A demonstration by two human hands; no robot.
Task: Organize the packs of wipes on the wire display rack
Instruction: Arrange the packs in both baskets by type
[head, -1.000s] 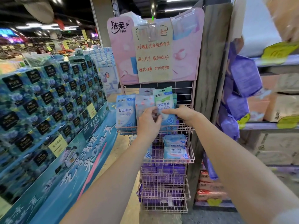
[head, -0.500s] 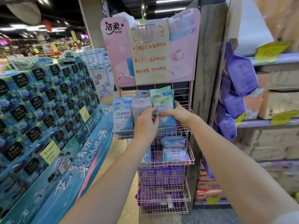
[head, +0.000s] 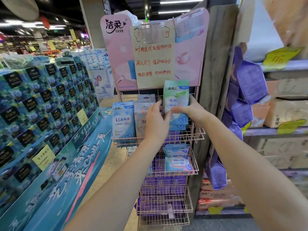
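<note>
Your right hand (head: 191,112) grips the green-and-blue pack of wipes (head: 176,100), thumb across its front and fingers wrapped round its right edge, holding it upright and lifted above the top basket (head: 198,133) of the pink wire display rack (head: 191,205). Your left hand (head: 155,120) rests with fingers loosely curled against the pack's lower left edge and over the pink pack (head: 141,114) standing just left of it; you cannot tell whether it actually clamps either one. At the left end of the same basket stands the blue EDI pack (head: 123,121), touching the pink one. More blue packs sit behind and below the lifted one.

Directly behind the lifted pack hangs a handwritten paper sign (head: 153,60) clipped to the pink header board (head: 115,47); the pack's top overlaps the sign's lower edge. Close on the right rises a grey wooden post (head: 215,64), leaving only a narrow gap beside your right hand. Purple packs (head: 246,90) hang beyond it, in front of store shelves (head: 283,130).

The second basket holds 999 packs (head: 178,162) at its right side, with bare wire on the near left. The lower baskets are filled with purple goods (head: 163,184). To the left, open floor (head: 115,157) separates the rack from a stacked blue tissue display (head: 41,105).
</note>
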